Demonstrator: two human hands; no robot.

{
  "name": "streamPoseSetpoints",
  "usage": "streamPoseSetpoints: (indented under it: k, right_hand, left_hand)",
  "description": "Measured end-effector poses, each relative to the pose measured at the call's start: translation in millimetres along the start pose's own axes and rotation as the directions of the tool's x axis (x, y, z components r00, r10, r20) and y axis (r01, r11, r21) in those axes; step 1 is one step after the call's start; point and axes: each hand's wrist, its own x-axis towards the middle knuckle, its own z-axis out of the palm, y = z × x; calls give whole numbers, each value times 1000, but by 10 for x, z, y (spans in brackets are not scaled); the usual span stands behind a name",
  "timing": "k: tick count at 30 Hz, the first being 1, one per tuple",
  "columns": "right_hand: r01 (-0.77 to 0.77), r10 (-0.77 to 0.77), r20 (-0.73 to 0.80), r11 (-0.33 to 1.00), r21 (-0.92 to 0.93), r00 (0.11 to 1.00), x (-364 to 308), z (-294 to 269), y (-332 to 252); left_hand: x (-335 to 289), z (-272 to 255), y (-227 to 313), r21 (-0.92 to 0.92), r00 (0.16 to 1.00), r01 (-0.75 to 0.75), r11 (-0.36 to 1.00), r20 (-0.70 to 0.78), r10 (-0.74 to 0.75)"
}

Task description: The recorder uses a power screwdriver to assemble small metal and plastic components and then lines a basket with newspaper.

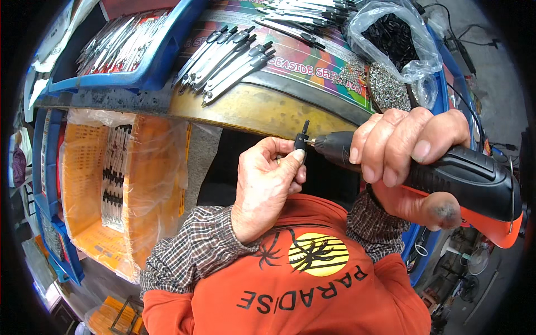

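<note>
My left hand point(259, 187) pinches a small black compass head point(301, 142) between thumb and fingers, its thin stem pointing up. Whatever lies below that head is hidden by my fingers. Wrapped around a black and orange electric screwdriver point(460, 170) is my right hand point(410, 145), with the tool lying nearly level. The screwdriver's bit meets the side of the compass head, near my left thumb. Several drawing compasses point(234, 64) with silver legs and black heads lie fanned on the table edge just beyond my hands.
A blue bin point(120, 84) full of silver compass parts stands at the far left. More compasses point(304, 19) lie at the back. At the right sit a plastic bag point(427, 56) of black parts and a heap of small screws point(388, 86). An orange crate point(100, 240) holds compasses at left.
</note>
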Motion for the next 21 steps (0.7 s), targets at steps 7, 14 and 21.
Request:
streamPoseSetpoints:
  k: [7,14,21]
  right_hand:
    - [-124,110,-121,985,-121,987,115,140,-37]
    - [-95,86,-121,993,-72,989,102,101,-6]
    - [-56,53,-125,998,-21,991,115,100,104]
  left_hand:
    - [-17,37,30,-62,999,24,998,-23,-25]
    - [-15,34,42,-99,997,72,993,-3,-73]
    - [-18,39,55,-120,996,92,988,0,-93]
